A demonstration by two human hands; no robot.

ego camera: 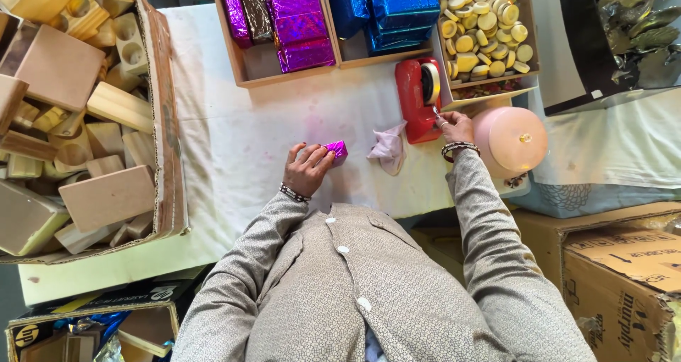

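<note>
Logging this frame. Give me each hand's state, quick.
Left hand: closed on the purple wrapped block.
Right hand: pinching tape at the red dispenser.

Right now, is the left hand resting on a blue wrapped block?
No, the left hand holds a small block wrapped in purple foil on the white table cover.

Small craft packing workshop: cloth-covered surface [234,142]; carton of raw wooden blocks [71,114]; trays of foil-wrapped blocks [284,21]; tray of round wooden pieces [486,29]; red tape dispenser [417,96]; stacked cardboard boxes [624,277].
</note>
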